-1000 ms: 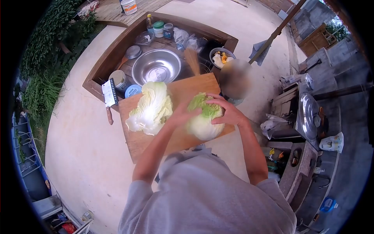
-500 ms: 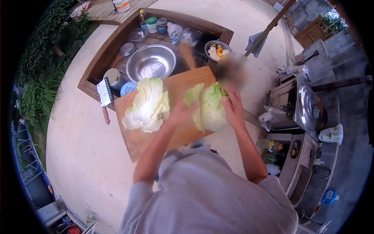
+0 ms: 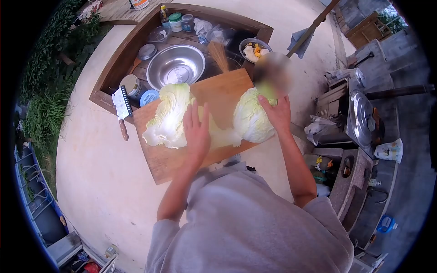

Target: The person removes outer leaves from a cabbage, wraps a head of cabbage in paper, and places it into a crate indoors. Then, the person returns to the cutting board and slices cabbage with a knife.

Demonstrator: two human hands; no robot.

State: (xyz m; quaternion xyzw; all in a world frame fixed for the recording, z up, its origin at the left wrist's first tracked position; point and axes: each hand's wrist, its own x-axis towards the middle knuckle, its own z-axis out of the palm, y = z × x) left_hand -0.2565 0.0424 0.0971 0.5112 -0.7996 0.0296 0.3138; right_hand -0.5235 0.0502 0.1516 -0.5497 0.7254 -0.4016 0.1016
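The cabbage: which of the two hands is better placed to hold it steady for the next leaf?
Right, probably. The right hand touches the cabbage on its right side, while the left hand is apart from it, by the loose leaves.

No text, brand or number was legible. Round blue lid (image 3: 149, 97) carried pale print, letters too small. Cleaver (image 3: 121, 103) had faint dark marks on its blade, possibly lettering, though the view was too coarse to be sure. Metal basin (image 3: 176, 68) showed a pale patch on its bottom, wording unclear. White bucket (image 3: 139, 4) at the top edge bore an orange print, cut off by the frame. Blue bottle (image 3: 386, 224), right side: label unreadable.
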